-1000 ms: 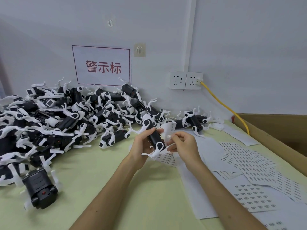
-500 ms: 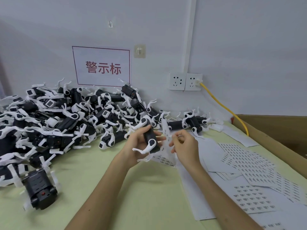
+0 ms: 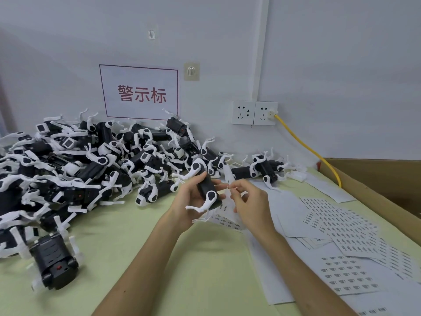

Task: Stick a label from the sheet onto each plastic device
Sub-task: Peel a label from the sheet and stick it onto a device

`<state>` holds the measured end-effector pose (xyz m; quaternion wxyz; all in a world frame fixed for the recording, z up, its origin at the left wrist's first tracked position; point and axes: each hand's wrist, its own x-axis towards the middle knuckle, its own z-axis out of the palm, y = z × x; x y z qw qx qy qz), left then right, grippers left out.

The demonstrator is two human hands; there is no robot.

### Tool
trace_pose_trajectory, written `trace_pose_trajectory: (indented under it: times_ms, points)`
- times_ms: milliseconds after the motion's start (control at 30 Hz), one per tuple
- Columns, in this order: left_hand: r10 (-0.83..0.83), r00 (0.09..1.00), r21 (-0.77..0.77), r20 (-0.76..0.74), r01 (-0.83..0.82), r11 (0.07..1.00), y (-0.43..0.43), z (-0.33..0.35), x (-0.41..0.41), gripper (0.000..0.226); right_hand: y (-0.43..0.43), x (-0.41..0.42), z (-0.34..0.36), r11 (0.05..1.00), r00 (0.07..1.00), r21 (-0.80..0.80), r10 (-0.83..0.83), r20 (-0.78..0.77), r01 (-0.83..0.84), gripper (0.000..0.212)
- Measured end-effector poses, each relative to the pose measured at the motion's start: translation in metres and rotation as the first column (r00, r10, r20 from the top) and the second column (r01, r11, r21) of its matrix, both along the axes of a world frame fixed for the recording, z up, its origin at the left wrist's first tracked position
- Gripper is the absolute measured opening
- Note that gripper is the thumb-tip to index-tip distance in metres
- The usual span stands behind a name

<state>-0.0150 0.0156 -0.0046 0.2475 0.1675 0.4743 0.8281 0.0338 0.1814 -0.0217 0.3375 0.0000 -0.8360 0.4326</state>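
We are holding a device in one hand and pinching a label beside it.

Our left hand [image 3: 189, 201] is gripping the black device [image 3: 206, 188] with fingers curled round its body, its white legs sticking out, above the table [image 3: 182, 270] and just in front of the pile [image 3: 91, 160] of like devices. Our right hand [image 3: 250, 204] is pinching a tiny label [image 3: 228, 187] between thumb and forefinger, just beside the device; whether it is touching, we cannot tell. A sheet [image 3: 227, 174] is curling up between the hands; we cannot tell which hand is carrying it. Spare sheets [image 3: 341, 229] are lying to the right, near a box [image 3: 376, 179], and a yellow cable [image 3: 307, 147] is running from the socket [image 3: 265, 113].
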Motion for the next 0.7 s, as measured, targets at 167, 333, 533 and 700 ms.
trace_pose_trajectory:
  times_ms: [167,333,533,700]
  points:
    - [0.0,1.0,0.017,0.017,0.0,1.0,0.0,-0.001,-0.001,0.045,0.002,0.0,-0.001,0.999,1.0,-0.035,0.014,-0.021,-0.015,0.03]
    - [0.015,0.999,0.06,0.039,-0.017,0.998,0.0,0.0,-0.001,0.049,-0.001,0.002,0.002,0.995,0.999,-0.097,0.027,-0.029,-0.029,0.035]
    - [0.008,1.0,0.046,0.0,-0.008,0.999,0.001,0.003,0.004,0.046,0.002,0.003,0.007,0.951,0.999,-0.306,0.038,0.014,-0.031,0.02]
    - [-0.031,0.998,0.0,-0.05,0.031,1.0,0.005,0.006,0.009,0.044,0.001,0.005,0.009,0.922,0.997,-0.383,0.074,0.022,-0.06,0.005]
